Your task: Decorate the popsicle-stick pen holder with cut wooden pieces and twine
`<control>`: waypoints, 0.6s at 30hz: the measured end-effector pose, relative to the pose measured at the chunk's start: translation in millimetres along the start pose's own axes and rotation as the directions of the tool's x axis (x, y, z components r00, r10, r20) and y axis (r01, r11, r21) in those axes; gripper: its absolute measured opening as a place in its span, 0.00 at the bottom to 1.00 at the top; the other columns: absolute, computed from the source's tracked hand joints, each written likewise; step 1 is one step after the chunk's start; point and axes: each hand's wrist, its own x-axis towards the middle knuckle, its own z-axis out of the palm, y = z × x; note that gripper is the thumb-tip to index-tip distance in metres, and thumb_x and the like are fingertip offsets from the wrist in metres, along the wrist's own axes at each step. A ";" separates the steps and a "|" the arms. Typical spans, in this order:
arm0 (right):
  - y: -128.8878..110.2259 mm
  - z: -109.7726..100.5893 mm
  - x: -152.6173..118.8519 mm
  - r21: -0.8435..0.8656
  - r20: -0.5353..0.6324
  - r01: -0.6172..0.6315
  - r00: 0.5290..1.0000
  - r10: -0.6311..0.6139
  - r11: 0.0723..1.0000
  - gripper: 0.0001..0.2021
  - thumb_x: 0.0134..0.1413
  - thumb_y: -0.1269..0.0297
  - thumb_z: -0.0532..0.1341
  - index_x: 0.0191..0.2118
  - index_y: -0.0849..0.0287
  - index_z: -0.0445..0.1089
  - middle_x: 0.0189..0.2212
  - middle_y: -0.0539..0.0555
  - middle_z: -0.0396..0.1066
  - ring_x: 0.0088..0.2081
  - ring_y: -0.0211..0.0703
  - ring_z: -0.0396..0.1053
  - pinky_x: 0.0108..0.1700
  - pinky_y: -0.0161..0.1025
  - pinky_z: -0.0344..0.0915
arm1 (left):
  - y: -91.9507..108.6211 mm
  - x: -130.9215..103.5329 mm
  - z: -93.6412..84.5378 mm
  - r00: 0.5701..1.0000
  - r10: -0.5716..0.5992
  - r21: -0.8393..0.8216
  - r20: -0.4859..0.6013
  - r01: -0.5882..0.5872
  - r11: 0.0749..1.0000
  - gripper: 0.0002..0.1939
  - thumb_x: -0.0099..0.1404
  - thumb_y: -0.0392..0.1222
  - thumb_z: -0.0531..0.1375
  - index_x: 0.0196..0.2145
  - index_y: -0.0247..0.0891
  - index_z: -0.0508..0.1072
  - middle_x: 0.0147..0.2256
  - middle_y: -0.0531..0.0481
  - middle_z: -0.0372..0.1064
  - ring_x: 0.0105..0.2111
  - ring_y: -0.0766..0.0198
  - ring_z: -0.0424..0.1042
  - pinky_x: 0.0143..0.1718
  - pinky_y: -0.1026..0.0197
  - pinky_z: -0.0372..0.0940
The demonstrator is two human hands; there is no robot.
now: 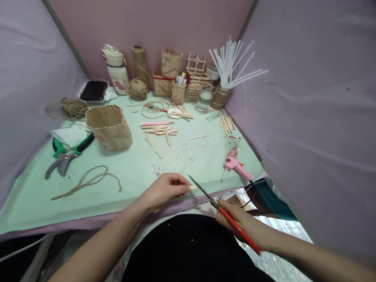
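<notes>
At the table's front edge, my left hand [169, 190] pinches a short piece of wooden craft stick [192, 187], most of it hidden by the fingers. My right hand [239, 219] grips red-handled scissors [232, 224]; their metal blades point up and left, the tip close to the stick piece. Farther back on the table lies a pile of cut craft sticks [161, 130] beside a pink pen-like tool [157, 123]. A thin sliver of wood [199, 137] lies to their right.
A pink glue gun [237, 164] with a cord rests at the right. Left are a craft-stick basket [110, 127], green-handled pliers [66, 160] and looped twine [88, 182]. At the back stand a bottle [116, 72], a twine ball [138, 89], a water cup [205, 98] and white glue sticks [229, 62].
</notes>
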 end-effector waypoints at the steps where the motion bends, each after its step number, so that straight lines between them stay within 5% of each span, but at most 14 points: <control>1: 0.0 -0.5 0.9 0.021 0.007 -0.010 1.000 0.010 1.000 0.23 0.56 0.38 0.54 0.28 0.54 0.53 0.20 0.44 0.52 0.22 0.35 0.50 0.24 0.34 0.49 | 1.3 -0.2 -0.1 1.000 0.003 0.000 0.005 -0.003 1.000 0.08 0.49 0.43 0.69 0.26 0.36 0.79 0.22 0.50 0.69 0.23 0.69 0.64 0.26 0.67 0.58; 7: -5.2 0.2 9.4 0.145 0.012 0.046 0.999 -0.049 0.988 0.24 0.58 0.35 0.49 0.30 0.53 0.51 0.21 0.42 0.47 0.22 0.33 0.48 0.24 0.34 0.48 | 1.4 3.1 2.6 0.999 0.030 -0.038 -0.036 -0.031 0.999 0.08 0.48 0.41 0.68 0.28 0.37 0.80 0.27 0.49 0.72 0.25 0.69 0.63 0.28 0.66 0.59; 14: -13.6 4.9 10.8 0.065 0.055 0.086 0.994 -0.090 0.994 0.25 0.57 0.35 0.50 0.34 0.54 0.54 0.28 0.46 0.55 0.27 0.35 0.53 0.28 0.34 0.55 | -4.2 4.3 3.7 0.989 0.059 -0.251 -0.136 -0.092 0.964 0.11 0.48 0.40 0.70 0.31 0.36 0.78 0.28 0.52 0.70 0.26 0.71 0.65 0.31 0.67 0.60; 18: -20.5 2.5 7.1 0.039 0.055 0.092 0.994 -0.094 0.995 0.26 0.55 0.32 0.49 0.33 0.54 0.54 0.28 0.46 0.55 0.28 0.36 0.53 0.28 0.35 0.55 | -4.0 5.3 2.1 0.983 0.076 -0.227 -0.164 -0.113 0.967 0.10 0.50 0.40 0.69 0.30 0.36 0.77 0.28 0.52 0.70 0.26 0.72 0.64 0.32 0.67 0.59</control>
